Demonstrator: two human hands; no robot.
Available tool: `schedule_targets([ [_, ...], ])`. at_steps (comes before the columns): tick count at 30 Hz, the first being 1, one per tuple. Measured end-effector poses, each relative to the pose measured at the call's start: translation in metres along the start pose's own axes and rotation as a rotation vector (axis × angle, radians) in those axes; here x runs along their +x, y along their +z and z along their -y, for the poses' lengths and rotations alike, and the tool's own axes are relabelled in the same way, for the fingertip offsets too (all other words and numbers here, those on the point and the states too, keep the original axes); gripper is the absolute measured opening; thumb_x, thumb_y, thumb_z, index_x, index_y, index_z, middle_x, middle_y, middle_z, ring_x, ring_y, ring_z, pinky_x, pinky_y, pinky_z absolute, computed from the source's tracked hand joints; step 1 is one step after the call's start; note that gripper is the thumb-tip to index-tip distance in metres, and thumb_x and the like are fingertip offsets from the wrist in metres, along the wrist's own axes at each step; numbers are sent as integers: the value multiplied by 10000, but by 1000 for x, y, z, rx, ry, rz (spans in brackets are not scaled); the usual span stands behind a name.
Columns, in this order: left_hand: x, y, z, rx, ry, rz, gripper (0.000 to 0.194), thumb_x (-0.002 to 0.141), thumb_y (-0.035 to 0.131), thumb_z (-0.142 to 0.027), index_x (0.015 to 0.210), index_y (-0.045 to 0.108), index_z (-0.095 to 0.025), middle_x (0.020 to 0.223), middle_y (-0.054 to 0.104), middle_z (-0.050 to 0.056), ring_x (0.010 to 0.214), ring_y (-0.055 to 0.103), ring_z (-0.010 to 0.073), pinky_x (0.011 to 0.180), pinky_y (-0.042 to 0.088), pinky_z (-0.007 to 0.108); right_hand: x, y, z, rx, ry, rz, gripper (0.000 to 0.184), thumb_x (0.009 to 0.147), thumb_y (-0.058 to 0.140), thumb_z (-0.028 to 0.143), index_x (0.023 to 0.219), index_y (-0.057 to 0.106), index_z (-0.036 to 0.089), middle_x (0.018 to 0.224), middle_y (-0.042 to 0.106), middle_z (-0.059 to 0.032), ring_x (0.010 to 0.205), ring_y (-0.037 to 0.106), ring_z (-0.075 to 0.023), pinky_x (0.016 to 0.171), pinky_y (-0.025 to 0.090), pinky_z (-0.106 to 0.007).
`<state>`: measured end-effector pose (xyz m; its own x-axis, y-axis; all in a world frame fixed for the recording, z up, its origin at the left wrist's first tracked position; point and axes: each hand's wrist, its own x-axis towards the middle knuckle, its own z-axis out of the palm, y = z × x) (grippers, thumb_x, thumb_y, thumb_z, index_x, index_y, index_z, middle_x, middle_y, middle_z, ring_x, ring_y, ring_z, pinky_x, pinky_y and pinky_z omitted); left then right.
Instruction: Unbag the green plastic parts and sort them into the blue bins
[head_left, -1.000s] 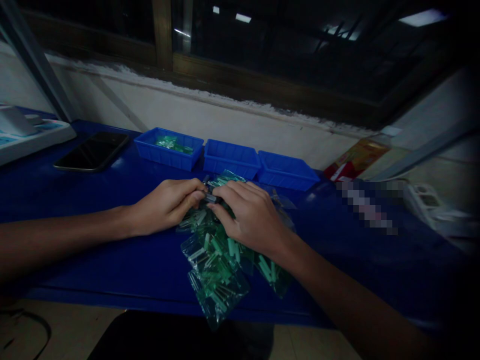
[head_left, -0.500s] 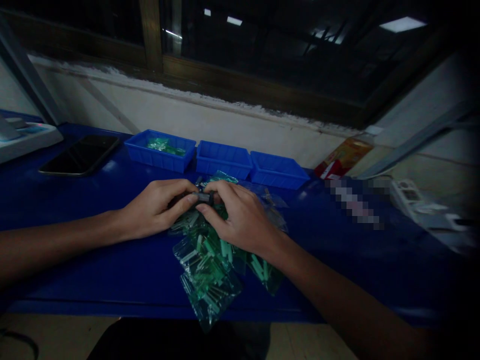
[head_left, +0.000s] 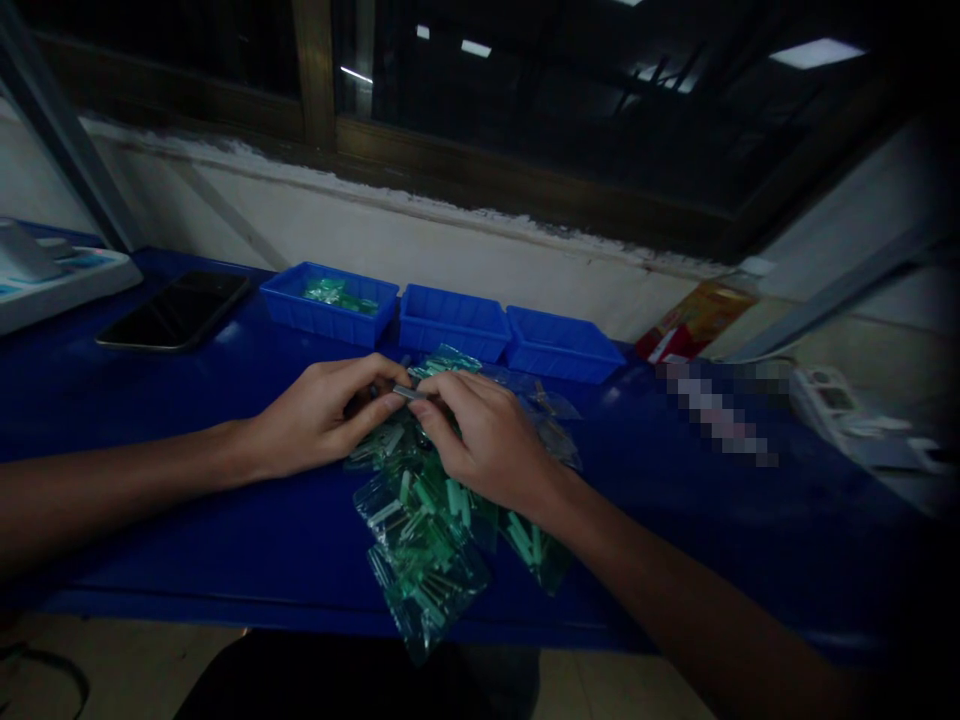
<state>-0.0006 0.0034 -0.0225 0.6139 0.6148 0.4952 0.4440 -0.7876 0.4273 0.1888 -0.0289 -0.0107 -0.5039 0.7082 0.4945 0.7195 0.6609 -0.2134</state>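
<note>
Between the fingertips of both hands is a small grey cylindrical piece (head_left: 409, 393), too dim to name more closely. My left hand (head_left: 326, 415) pinches its left end with thumb and forefinger. From the other side, the thumb and curled fingers of my right hand (head_left: 487, 435) close on its right end. Beneath and around the hands lies a heap of clear green plastic bags (head_left: 427, 560) holding light green sticks and thin metal-looking pins. Part of the heap is hidden by my right hand.
Three blue bins line the wall: a left bin (head_left: 322, 318) with green packets inside, a middle bin (head_left: 454, 335) and a right bin (head_left: 562, 355). A phone (head_left: 176, 312) and a white device (head_left: 67, 285) lie left. Another white device (head_left: 832, 400) stands right, near an orange-red packet (head_left: 694, 315).
The grey piece has turned slightly between my fingertips and shows less of its dark side. Both hands stay close together over the bags. The whole view has shifted a little.
</note>
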Motion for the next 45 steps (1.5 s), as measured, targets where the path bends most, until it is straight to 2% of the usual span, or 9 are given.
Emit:
schedule_targets([
  [6,1,-1,0,-16,-12,30,191,879,395,-265,895,537,-140,720,590,-10,624,550,83,572,405,171,-1,0,1,-44,-21,-25,115,832,467,261,884,505,166,793,589,-38,704,532,-134,670,396,-266],
  [11,1,1,1,-82,-39,21,278,837,479,-292,1074,465,-146,736,574,-12,554,519,70,493,395,159,-1,1,-2,-64,24,-30,182,873,393,284,861,519,154,776,602,-52,740,550,-153,692,399,-284],
  [16,1,1,0,-36,-11,2,176,841,460,-277,946,529,-153,723,574,-10,540,500,66,492,388,162,-1,3,-3,3,23,-13,199,879,388,299,851,522,155,777,610,-44,743,561,-143,676,402,-268],
  [21,2,0,-1,-11,-24,1,188,863,418,-271,915,544,-141,762,605,6,623,546,90,566,412,183,-1,2,-3,6,-3,-42,220,826,491,317,979,504,159,808,597,-33,724,544,-135,673,404,-267],
  [25,2,-1,-1,-29,-13,34,205,873,398,-276,892,551,-141,750,605,1,635,553,87,573,413,175,-2,2,-2,-53,-54,-18,158,857,426,259,893,535,151,828,603,-48,779,542,-146,726,397,-285],
  [30,1,0,0,-66,-21,17,265,828,493,-301,1045,498,-151,723,580,-14,558,518,71,477,386,152,-2,2,-2,-56,6,-25,226,882,373,287,850,546,146,804,607,-56,786,549,-155,724,396,-290],
  [38,1,-1,-1,8,-24,-3,199,862,434,-293,941,546,-149,743,608,-2,559,521,74,517,392,170,-1,2,-2,0,6,-47,208,830,483,316,966,512,161,815,597,-43,745,545,-147,695,407,-285],
  [41,1,-1,-1,-12,-23,19,199,868,419,-291,927,544,-149,768,616,8,621,551,88,540,404,172,-1,2,-1,-34,-27,-23,151,854,436,272,893,530,160,818,600,-47,752,543,-146,706,403,-289],
  [45,1,0,-1,-66,-27,7,230,838,473,-297,1008,504,-145,761,595,6,611,546,86,505,404,163,-2,1,-1,-57,-2,-39,203,875,399,285,855,544,145,804,608,-56,774,550,-154,718,399,-294],
])
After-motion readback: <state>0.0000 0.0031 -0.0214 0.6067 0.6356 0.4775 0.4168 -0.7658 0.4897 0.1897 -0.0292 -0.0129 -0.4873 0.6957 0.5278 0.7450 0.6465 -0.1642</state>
